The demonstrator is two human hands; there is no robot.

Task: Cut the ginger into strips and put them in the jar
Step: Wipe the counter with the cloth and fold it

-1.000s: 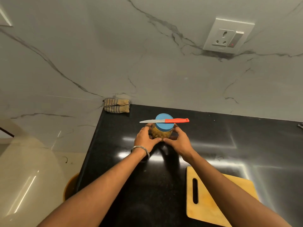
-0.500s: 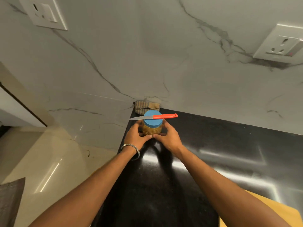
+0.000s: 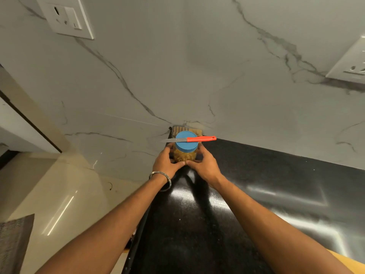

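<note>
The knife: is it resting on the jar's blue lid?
Touching. In the head view the knife lies flat across the blue lid of the jar, blade overhanging left, red handle right, no gap.

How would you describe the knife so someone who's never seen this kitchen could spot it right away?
Find the black countertop where it meets the marble wall at its far left corner. There a left hand and right hand grip a jar with a blue lid. The knife lies flat across that lid, the only thing with a bright red-orange handle, pointing right.
</note>
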